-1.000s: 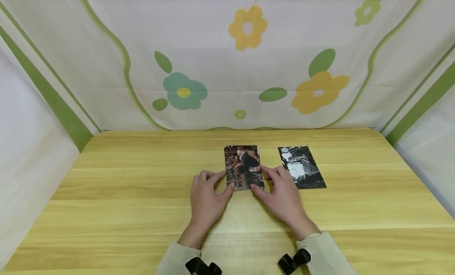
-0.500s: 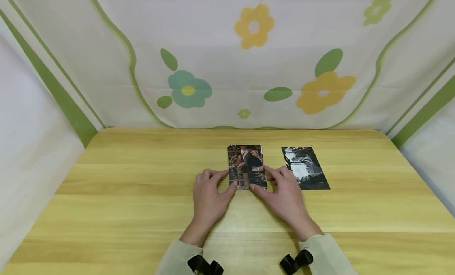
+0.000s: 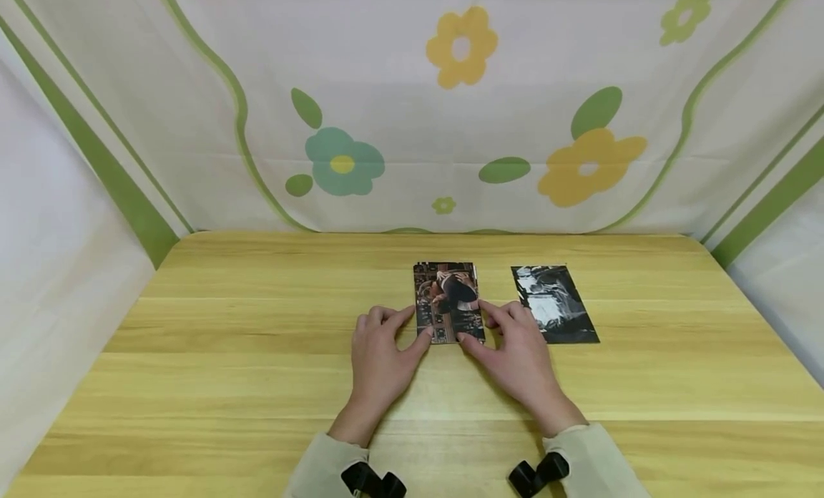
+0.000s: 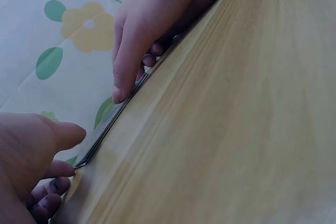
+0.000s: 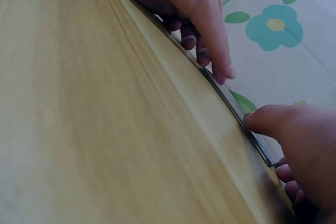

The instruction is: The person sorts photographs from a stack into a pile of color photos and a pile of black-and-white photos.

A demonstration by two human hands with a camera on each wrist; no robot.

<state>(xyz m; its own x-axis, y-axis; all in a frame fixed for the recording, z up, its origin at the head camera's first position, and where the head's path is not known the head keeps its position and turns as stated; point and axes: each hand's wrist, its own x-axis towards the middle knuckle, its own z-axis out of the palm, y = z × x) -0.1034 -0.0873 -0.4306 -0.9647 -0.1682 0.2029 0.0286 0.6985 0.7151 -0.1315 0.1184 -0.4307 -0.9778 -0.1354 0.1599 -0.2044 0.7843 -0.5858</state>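
A small stack of photo cards (image 3: 448, 301) lies flat on the table, its top card showing a dark sideways picture of a person among shelves. My left hand (image 3: 381, 358) holds the stack's near left corner, index finger along the left edge and thumb on the near edge. On the opposite side, my right hand (image 3: 518, 355) grips the near right corner in the same way. Seen edge-on in the left wrist view, the stack (image 4: 102, 137) shows several thin layers between both hands. Just right of the right hand lies a single black-and-white photo card (image 3: 558, 305), its near left part hidden by that hand.
The wooden table (image 3: 225, 383) reaches back to a white cloth (image 3: 399, 111) printed with flowers and leaves. White cloth also closes in the left and right sides. Black wrist cameras (image 3: 539, 475) sit on both sleeves.
The view has shifted slightly, so everything appears a little further right. Both hands keep the same hold on the stack, with only slight finger movement; the single card lies as before.
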